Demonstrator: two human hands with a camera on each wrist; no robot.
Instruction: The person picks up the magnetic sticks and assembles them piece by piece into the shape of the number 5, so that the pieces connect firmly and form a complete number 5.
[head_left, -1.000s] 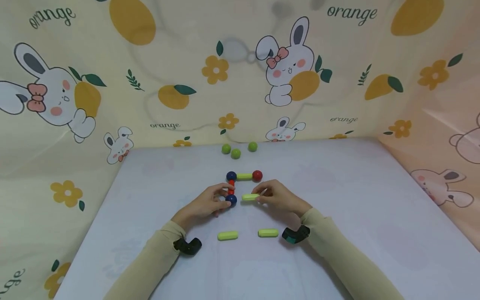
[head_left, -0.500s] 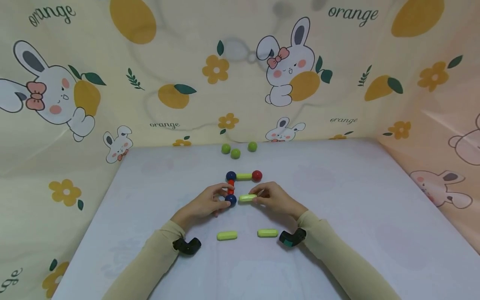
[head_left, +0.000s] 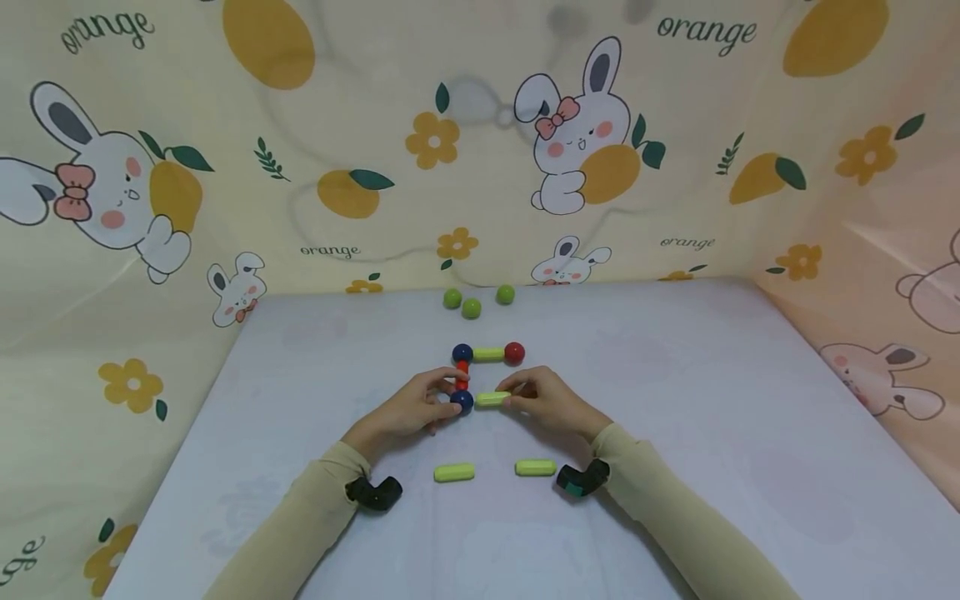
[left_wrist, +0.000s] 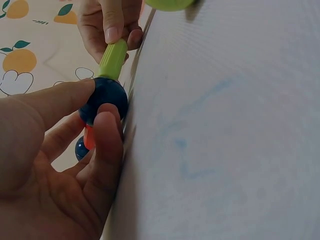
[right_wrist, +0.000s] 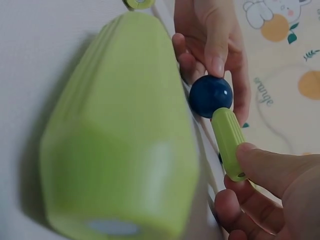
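Note:
My left hand [head_left: 411, 407] pinches a dark blue ball [left_wrist: 107, 97] between thumb and fingers. From that ball a short red rod [head_left: 462, 375] runs away to a second blue ball [head_left: 462, 353]. In my right hand [head_left: 551, 402] a light green ribbed rod [right_wrist: 228, 140] is pinched near one end. The rod's other end meets the held blue ball in both wrist views. A further green rod [head_left: 489, 354] joins the far blue ball to a red ball [head_left: 514, 352].
Two loose green rods, a left one [head_left: 454, 472] and a right one [head_left: 536, 467], lie between the forearms. Several small green balls [head_left: 471, 308] sit at the back of the white table [head_left: 675, 375], before a printed cloth [head_left: 300, 150].
My right hand has shifted left, bringing its green rod up to the blue ball. The left hand has kept its place on the ball.

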